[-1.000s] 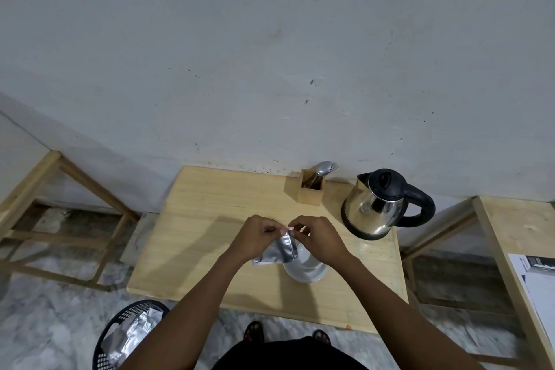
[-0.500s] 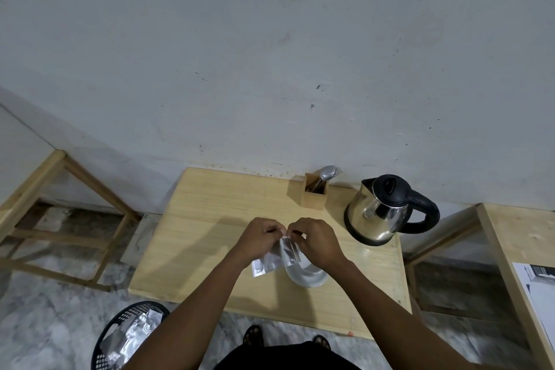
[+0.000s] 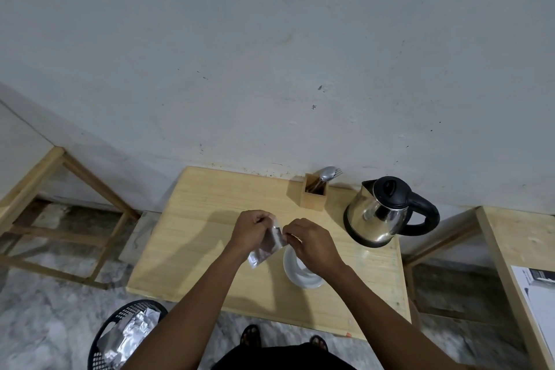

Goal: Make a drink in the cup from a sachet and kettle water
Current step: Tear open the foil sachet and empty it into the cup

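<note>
Hands, since earlier: drawn slightly apart. Left hand (image 3: 250, 230) and right hand (image 3: 312, 245) both pinch sachet (image 3: 268, 245) top, beside cup (image 3: 301, 275) on desk (image 3: 195, 219). Step: tearing open. Next: tip contents into cup; kettle (image 3: 381, 213) untouched.

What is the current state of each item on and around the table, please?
Sachet: pinched at its top edge by both hands, held beside the cup.
Left hand: shut on the sachet.
Right hand: shut on the sachet.
White cup: upright on the table, contents hidden.
Kettle: upright, lid closed.
Cutlery holder: upright, holding a spoon and fork.
Black basket: on the floor, holding crumpled foil.
</note>
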